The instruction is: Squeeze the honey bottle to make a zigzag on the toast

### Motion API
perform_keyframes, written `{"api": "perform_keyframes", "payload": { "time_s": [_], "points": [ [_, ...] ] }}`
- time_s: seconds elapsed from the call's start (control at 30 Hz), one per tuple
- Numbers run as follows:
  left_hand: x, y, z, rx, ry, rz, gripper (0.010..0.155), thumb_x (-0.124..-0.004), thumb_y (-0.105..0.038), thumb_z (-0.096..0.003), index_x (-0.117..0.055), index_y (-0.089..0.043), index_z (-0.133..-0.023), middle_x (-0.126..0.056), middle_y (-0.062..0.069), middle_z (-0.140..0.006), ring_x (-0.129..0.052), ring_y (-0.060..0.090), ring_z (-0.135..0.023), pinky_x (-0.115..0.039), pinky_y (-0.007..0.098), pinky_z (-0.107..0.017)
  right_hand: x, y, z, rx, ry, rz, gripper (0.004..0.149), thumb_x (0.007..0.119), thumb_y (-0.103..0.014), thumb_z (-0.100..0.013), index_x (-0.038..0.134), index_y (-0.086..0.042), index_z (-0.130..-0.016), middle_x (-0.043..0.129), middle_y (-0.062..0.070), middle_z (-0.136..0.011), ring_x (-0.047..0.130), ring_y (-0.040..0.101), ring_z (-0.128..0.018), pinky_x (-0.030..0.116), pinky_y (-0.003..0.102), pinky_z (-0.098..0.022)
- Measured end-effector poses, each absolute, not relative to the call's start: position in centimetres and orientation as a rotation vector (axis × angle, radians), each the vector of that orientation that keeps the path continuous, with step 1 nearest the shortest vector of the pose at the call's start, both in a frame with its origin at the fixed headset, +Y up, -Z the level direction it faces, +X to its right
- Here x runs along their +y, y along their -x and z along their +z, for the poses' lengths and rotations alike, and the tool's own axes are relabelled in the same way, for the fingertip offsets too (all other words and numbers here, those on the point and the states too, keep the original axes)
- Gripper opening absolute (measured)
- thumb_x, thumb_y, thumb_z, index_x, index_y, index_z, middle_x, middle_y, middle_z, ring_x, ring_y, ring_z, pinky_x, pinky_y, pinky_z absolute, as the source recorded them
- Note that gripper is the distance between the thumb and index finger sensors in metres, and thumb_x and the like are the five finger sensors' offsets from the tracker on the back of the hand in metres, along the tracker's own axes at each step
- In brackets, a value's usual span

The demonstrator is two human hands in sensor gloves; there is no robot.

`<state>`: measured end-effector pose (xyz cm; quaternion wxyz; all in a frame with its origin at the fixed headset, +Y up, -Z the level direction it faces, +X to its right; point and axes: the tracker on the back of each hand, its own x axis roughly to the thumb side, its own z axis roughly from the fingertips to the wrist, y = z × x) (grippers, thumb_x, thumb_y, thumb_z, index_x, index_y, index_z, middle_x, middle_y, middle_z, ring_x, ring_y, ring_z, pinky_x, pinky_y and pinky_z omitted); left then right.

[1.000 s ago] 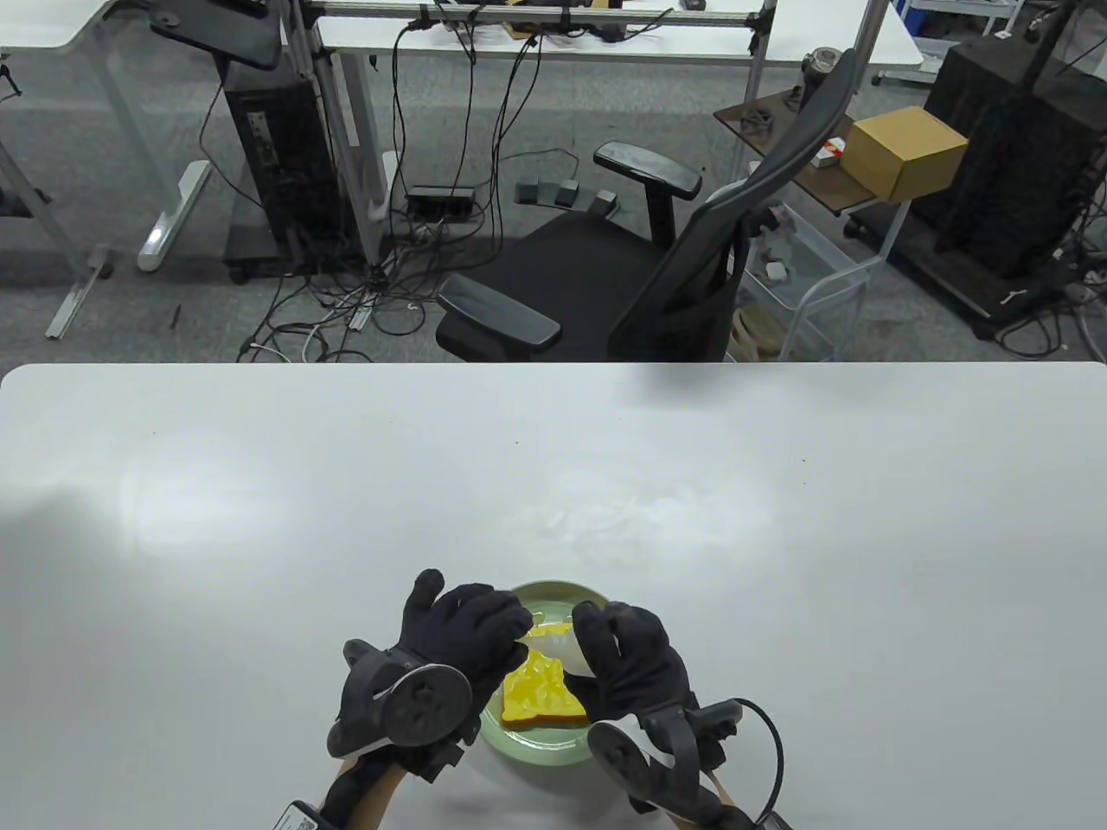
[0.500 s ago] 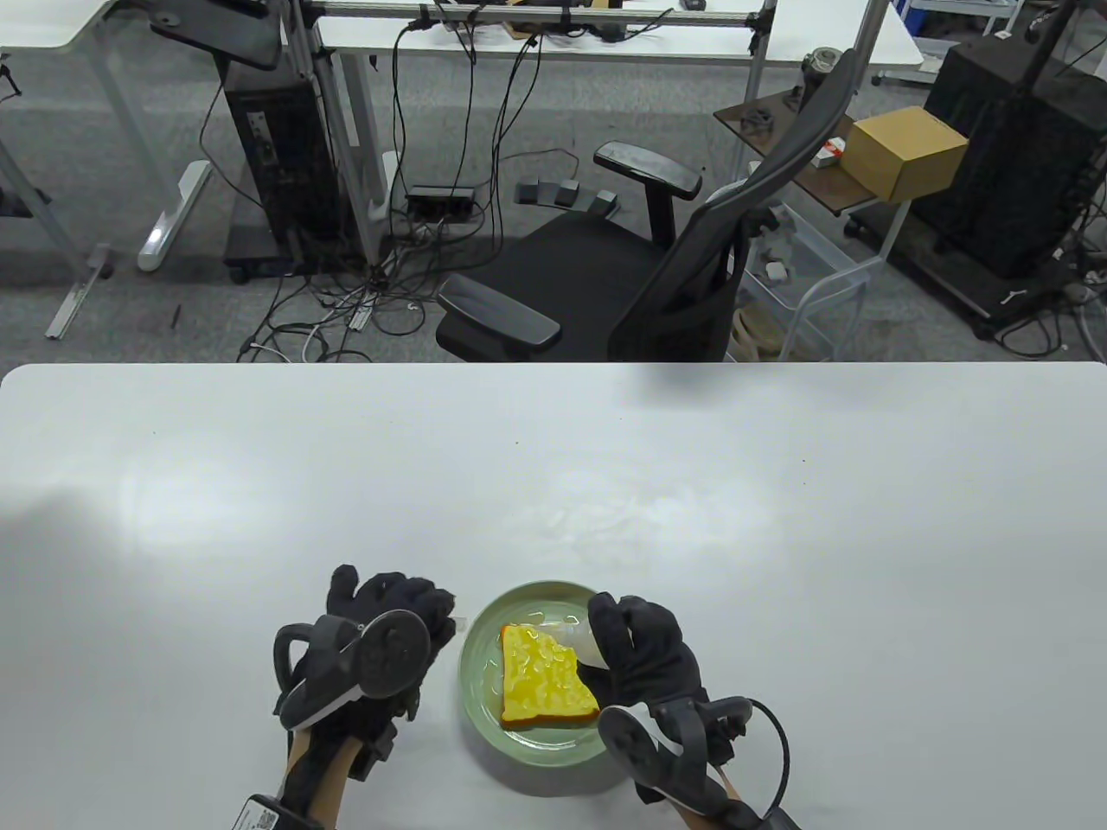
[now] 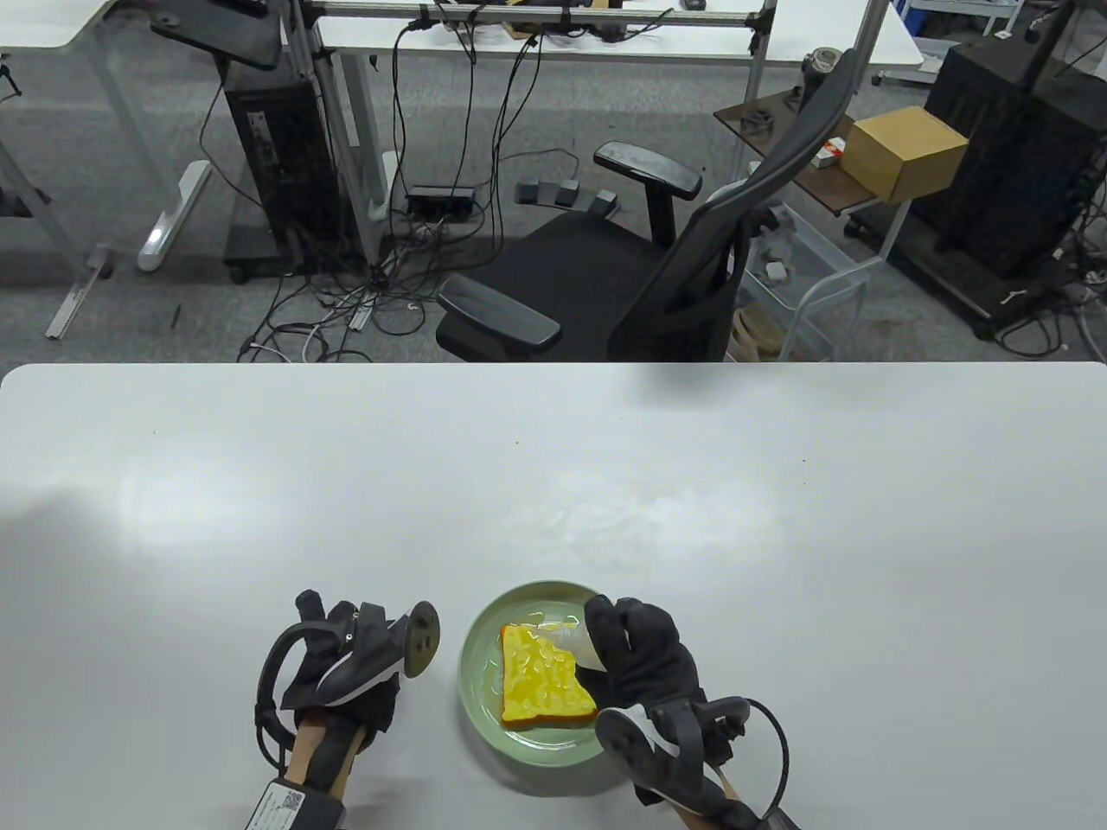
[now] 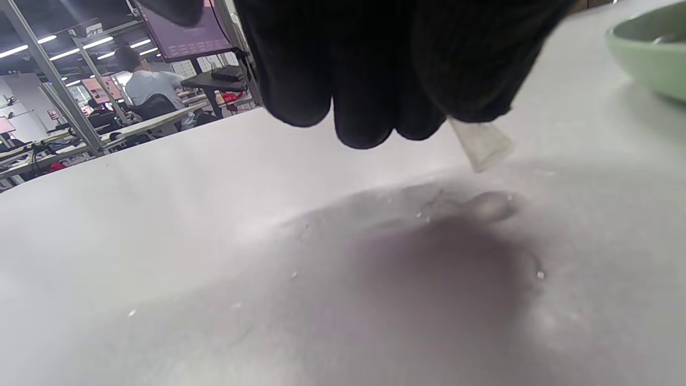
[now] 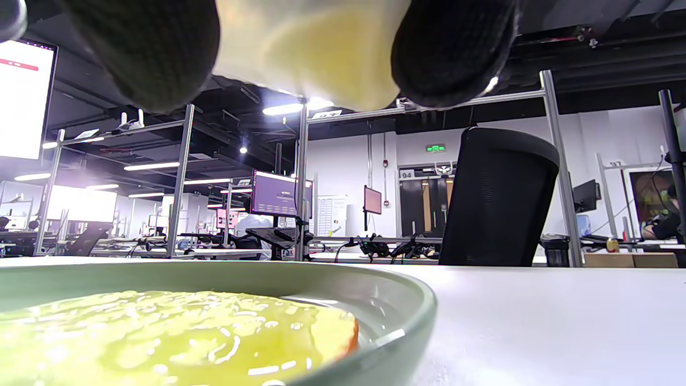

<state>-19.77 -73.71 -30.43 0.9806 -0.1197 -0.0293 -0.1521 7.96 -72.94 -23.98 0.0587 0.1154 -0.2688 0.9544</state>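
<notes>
A yellow toast with glossy streaks on it lies on a green plate. My right hand grips a pale squeeze bottle and holds it tilted over the toast's far right corner. In the right wrist view my fingers wrap the bottle above the toast and the plate rim. My left hand is left of the plate, low over the table. In the left wrist view its curled fingers pinch a small clear cap.
The white table spreads wide on all sides of the plate. A black office chair stands beyond the far edge. In the left wrist view the plate's edge is at the upper right.
My left hand has drawn away from over the plate to the left and down toward the table, taking the clear cap with it. The toast is now uncovered. My right hand has barely moved.
</notes>
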Motion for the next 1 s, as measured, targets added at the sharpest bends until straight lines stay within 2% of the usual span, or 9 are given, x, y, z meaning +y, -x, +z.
{"api": "perform_keyframes", "payload": {
  "time_s": [0.23,0.3,0.47,0.6,0.73,1.0],
  "points": [
    [-73.44,19.84,-30.32,-0.026,0.229,-0.308,0.049,-0.088,-0.040,-0.0431,-0.090,-0.031,-0.091,-0.091,-0.003,-0.097,-0.088,0.030,-0.096,-0.049,0.072,-0.075,-72.99,-7.95,-24.01,-0.813,-0.353,2.893,0.078,0.085,-0.051,-0.037,0.050,-0.030,-0.104,0.066,0.007,-0.099,0.080,0.035,-0.085,0.088,0.040,-0.049],
    [-73.45,19.89,-30.33,-0.016,0.243,-0.312,0.057,-0.090,-0.046,-0.0411,-0.085,-0.031,-0.096,-0.086,-0.001,-0.101,-0.086,0.032,-0.098,-0.048,0.073,-0.075,-72.98,-7.92,-23.99,-0.812,-0.357,2.894,0.078,0.085,-0.051,-0.037,0.050,-0.030,-0.104,0.066,0.007,-0.099,0.080,0.036,-0.085,0.088,0.040,-0.049],
    [-73.42,20.18,-30.40,0.011,0.232,-0.301,0.045,-0.089,-0.047,-0.0418,-0.086,-0.033,-0.084,-0.091,-0.005,-0.092,-0.088,0.030,-0.094,-0.049,0.072,-0.075,-72.99,-7.87,-23.98,-0.814,-0.362,2.896,0.078,0.085,-0.051,-0.037,0.050,-0.030,-0.104,0.066,0.007,-0.099,0.080,0.035,-0.085,0.088,0.039,-0.049],
    [-73.44,20.19,-30.42,0.009,0.236,-0.302,0.042,-0.088,-0.048,-0.0430,-0.089,-0.032,-0.081,-0.093,-0.004,-0.090,-0.090,0.030,-0.093,-0.049,0.073,-0.074,-73.01,-7.87,-23.99,-0.812,-0.360,2.896,0.078,0.085,-0.051,-0.037,0.050,-0.030,-0.104,0.066,0.007,-0.099,0.080,0.036,-0.085,0.088,0.039,-0.049],
    [-73.35,20.10,-30.40,0.007,0.247,-0.306,0.042,-0.083,-0.046,-0.0473,-0.091,-0.030,-0.085,-0.093,-0.002,-0.093,-0.089,0.031,-0.094,-0.048,0.073,-0.074,-73.02,-7.85,-23.97,-0.814,-0.362,2.895,0.078,0.085,-0.051,-0.037,0.050,-0.030,-0.104,0.066,0.007,-0.099,0.080,0.036,-0.085,0.088,0.040,-0.049],
    [-73.41,20.15,-30.45,0.004,0.259,-0.285,0.044,-0.081,-0.043,-0.0493,-0.088,-0.030,-0.090,-0.089,-0.001,-0.098,-0.087,0.032,-0.096,-0.047,0.073,-0.075,-73.02,-7.84,-23.97,-0.812,-0.361,2.894,0.079,0.085,-0.051,-0.037,0.050,-0.030,-0.104,0.066,0.007,-0.099,0.080,0.035,-0.085,0.088,0.040,-0.049]
  ]
}}
